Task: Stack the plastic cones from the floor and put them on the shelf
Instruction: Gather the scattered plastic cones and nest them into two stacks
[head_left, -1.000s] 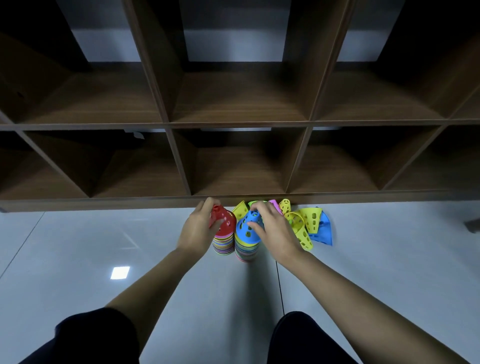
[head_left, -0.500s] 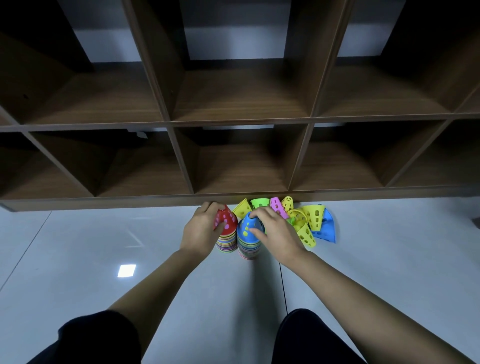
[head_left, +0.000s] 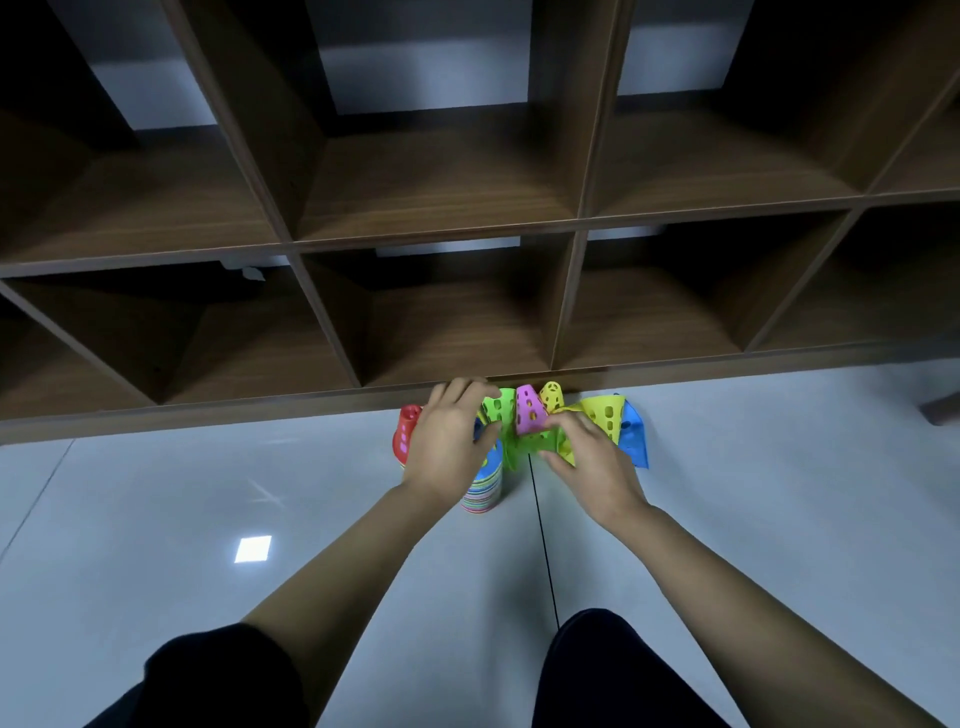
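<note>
Two stacks of plastic cones stand on the floor by the shelf's base. One is topped red (head_left: 408, 434), the other is a blue-topped stack (head_left: 484, 488). My left hand (head_left: 451, 441) curls round the top of the blue-topped stack, its thumb against a loose green cone (head_left: 500, 415). To the right lie a pink cone (head_left: 529, 415), yellow cones (head_left: 602, 415) and a blue cone (head_left: 634, 441), all tipped over. My right hand (head_left: 589, 462) pinches the brim of a yellow cone (head_left: 565, 451) lying among them. The wooden shelf (head_left: 467, 228) shows bare compartments.
Grey tiled floor (head_left: 208, 519) spreads to both sides, with a bright light reflection on the left. The shelf's low front board (head_left: 208, 421) runs just behind the cones. My dark-clothed knees fill the bottom edge. A dark object pokes in at the far right.
My left hand left the red-topped stack and moved right onto the blue-topped one. My right hand let go of the blue-topped stack and shifted right to the loose cones.
</note>
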